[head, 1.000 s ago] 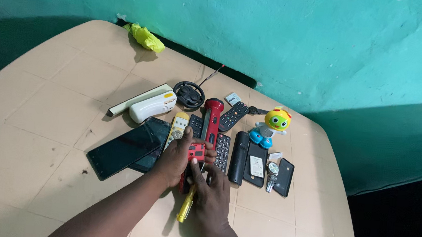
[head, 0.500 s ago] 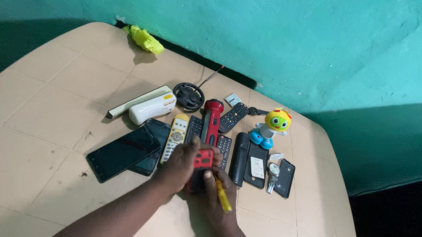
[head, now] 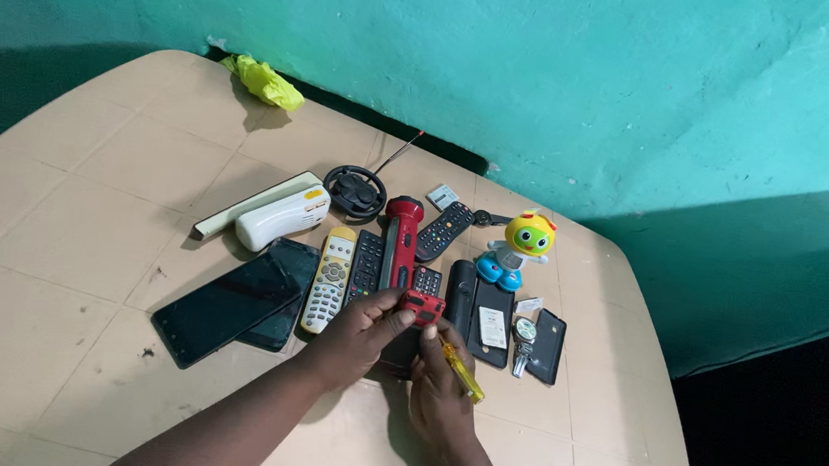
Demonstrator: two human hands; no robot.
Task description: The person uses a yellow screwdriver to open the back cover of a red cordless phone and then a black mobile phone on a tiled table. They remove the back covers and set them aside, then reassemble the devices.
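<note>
My left hand [head: 355, 335] grips a small red and black device [head: 418, 310] near the front of the beige table [head: 69, 235]. My right hand [head: 439, 391] holds a yellow-handled screwdriver [head: 461, 370], its handle slanting out to the right, the tip end hidden by my fingers near the device. Both hands meet just below a red torch [head: 399, 237] and black remotes [head: 366, 264].
A dark tablet [head: 226, 307], cream remote [head: 329, 278], white handset [head: 280, 217], small steering wheel [head: 356, 191], yellow-headed toy robot [head: 517, 249], black phones [head: 487, 313] and a wristwatch [head: 523, 332] lie spread out. A yellow-green cloth [head: 266, 81] sits at the far edge by the teal wall.
The screwdriver has swung from pointing down near my wrists to slanting out to the right. My hands have shifted slightly right on the red device.
</note>
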